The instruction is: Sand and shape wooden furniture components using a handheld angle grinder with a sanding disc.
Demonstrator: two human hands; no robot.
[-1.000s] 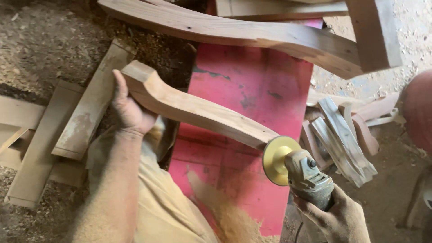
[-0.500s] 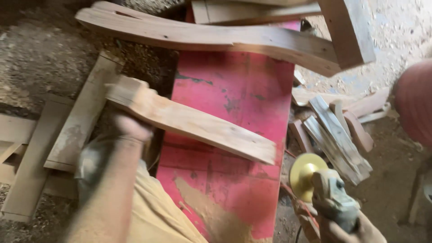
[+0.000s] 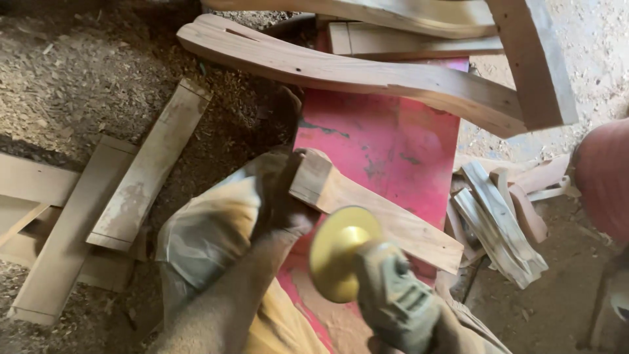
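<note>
My left hand (image 3: 283,196) grips the near end of a curved wooden piece (image 3: 386,219), which lies slanted across a red board (image 3: 386,141). My right hand (image 3: 452,337) shows only at the bottom edge, closed around the grey body of an angle grinder (image 3: 393,298). The grinder's yellow sanding disc (image 3: 339,254) sits close in front of the wooden piece, just right of my left hand. I cannot tell whether the disc touches the wood.
A long curved wooden part (image 3: 354,72) rests across the top of the red board, with a square post (image 3: 534,59) beside it. Flat planks (image 3: 147,167) lie on the sawdust-covered ground at left. A pile of offcuts (image 3: 501,216) lies right. A reddish round object (image 3: 603,177) is at the right edge.
My left hand drew the wooden piece in toward me and turned it. The grinder swung from the piece's far right end to the left, up close to my left hand.
</note>
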